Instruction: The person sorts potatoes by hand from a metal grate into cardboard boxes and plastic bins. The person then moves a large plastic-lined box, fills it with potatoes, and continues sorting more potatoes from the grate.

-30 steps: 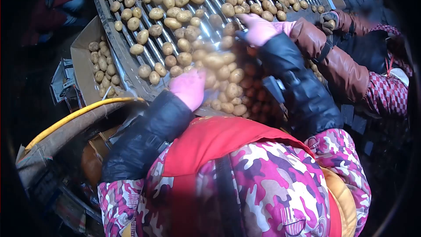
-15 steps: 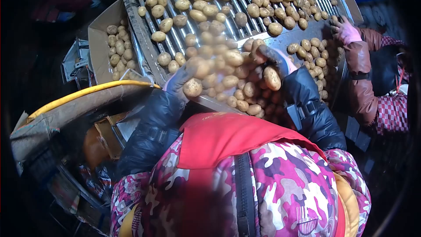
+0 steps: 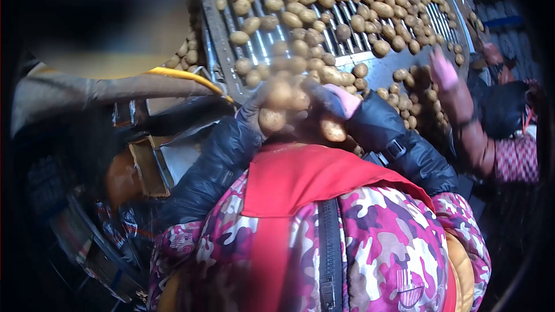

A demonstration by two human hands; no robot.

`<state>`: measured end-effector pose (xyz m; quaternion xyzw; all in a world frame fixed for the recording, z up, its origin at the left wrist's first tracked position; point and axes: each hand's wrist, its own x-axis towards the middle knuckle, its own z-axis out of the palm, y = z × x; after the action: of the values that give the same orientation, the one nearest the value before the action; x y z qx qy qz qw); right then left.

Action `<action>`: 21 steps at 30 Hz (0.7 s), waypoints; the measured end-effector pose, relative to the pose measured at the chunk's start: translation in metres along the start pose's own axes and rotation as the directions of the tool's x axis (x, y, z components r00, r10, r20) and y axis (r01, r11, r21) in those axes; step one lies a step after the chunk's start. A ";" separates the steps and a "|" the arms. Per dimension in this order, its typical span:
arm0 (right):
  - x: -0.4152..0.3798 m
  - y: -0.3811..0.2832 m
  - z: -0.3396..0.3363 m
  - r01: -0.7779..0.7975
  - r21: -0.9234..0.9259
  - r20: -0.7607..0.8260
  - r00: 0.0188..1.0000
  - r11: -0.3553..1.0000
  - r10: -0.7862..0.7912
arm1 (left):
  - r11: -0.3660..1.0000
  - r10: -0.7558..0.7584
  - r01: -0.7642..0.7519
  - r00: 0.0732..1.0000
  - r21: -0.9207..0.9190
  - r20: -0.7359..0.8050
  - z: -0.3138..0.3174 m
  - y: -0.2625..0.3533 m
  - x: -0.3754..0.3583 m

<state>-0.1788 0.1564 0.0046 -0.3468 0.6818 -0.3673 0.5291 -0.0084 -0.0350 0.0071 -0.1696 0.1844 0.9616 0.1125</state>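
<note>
Small yellow-brown potatoes (image 3: 324, 6) cover a metal roller conveyor (image 3: 263, 37) that runs away from me. Both my hands wear pink gloves below dark padded sleeves. My left hand (image 3: 252, 111) and my right hand (image 3: 338, 99) are cupped together close to my chest, at the conveyor's near end. Between them they hold a blurred heap of potatoes (image 3: 272, 119). One potato (image 3: 334, 130) hangs at the lower edge of my right hand.
To the right, a co-worker's pink-gloved hand (image 3: 444, 69) with a brown sleeve (image 3: 471, 127) reaches over potatoes on a metal chute (image 3: 384, 69). A cardboard box of potatoes (image 3: 186, 52) stands left of the conveyor. A yellow-edged sack rim (image 3: 173, 75) lies at my left.
My hands have gathered potatoes off the conveyor's end and drawn them together toward my chest. The view has swung right. The co-worker's hand has lifted over the chute.
</note>
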 end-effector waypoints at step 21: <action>-0.002 -0.050 0.016 -0.057 0.991 0.049 0.997 0.125 0.065 | 0.880 0.471 -0.238 0.550 0.411 -0.690 -0.094 0.066 -0.118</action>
<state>-0.1590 0.1314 0.0457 0.1180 0.2846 -0.7051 0.6387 0.1082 -0.1495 -0.0108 -0.5064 0.3739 0.7616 -0.1540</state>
